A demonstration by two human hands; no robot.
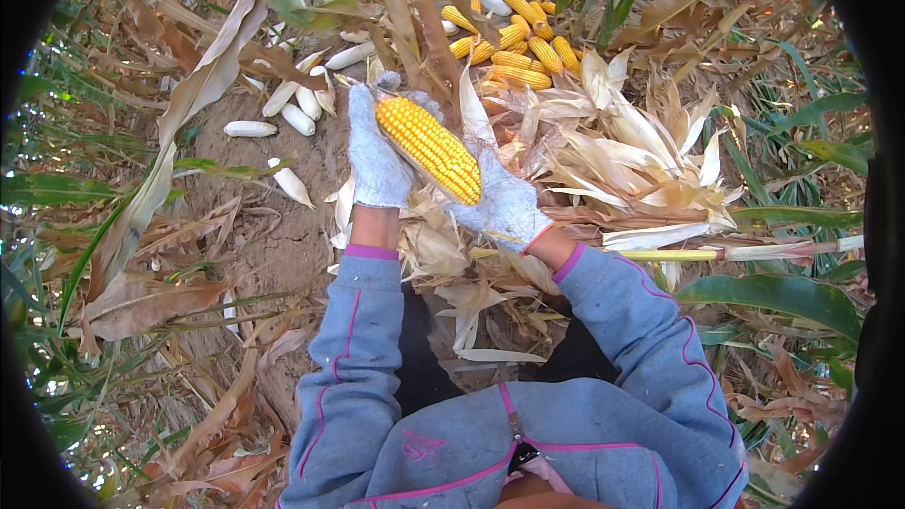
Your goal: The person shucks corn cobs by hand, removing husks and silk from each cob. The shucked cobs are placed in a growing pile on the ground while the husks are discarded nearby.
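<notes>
A yellow ear of corn (430, 150), its kernels bared, lies tilted between my two gloved hands. My left hand (378, 148), in a whitish knit glove, grips the ear's stem end and left side. Around the ear's lower tip is my right hand (505, 201), in a matching glove, with the thumb below the tip and the fingers beyond it. A dry husk leaf (475, 113) rises beside the right fingers; whether they pinch it is unclear. Some fingers of both hands are hidden behind the ear and husk.
Husked yellow ears (522, 60) lie piled ahead. White ears (300, 109) are scattered on bare soil (233, 177) to the left. Loose dry husks (636, 148) heap up at the right, near a cut stalk (664, 254). A dry hanging leaf (187, 99) stands at the left.
</notes>
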